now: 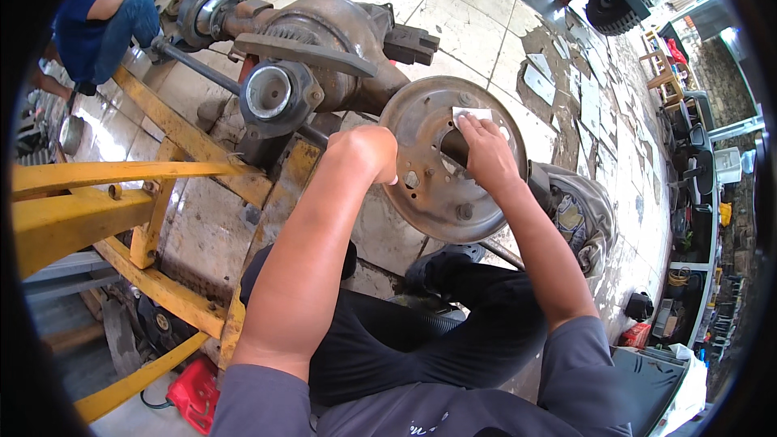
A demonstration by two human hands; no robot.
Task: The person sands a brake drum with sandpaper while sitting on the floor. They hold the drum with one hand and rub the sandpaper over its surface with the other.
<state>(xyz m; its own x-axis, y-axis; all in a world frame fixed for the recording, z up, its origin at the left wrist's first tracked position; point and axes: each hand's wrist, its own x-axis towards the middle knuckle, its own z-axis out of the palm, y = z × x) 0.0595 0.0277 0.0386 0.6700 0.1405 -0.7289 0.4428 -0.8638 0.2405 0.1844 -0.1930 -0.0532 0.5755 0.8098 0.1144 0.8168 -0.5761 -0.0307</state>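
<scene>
A round, brownish metal brake backing plate (pixel 421 125) with bolt holes and a central opening stands at the end of a rusty axle housing (pixel 324 20). My right hand (pixel 488 150) presses a small white cloth or paper (pixel 472 113) against its face, above the central opening, fingers close together. My left hand (pixel 366 154) is closed in a fist at the plate's left rim. A bit of white shows by its thumb; what those fingers hold is hidden. Left of it is a metal hub (pixel 271 93) on a long shaft.
A yellow metal frame (pixel 121 222) stands at left, with a red container (pixel 194 392) below. A person in blue (pixel 121 16) crouches at far left. Grey cloth (pixel 587 202) lies right of the plate. Broken tiles (pixel 542 77) and a vehicle wheel (pixel 619 12) are beyond; shelves (pixel 700 218) line the right.
</scene>
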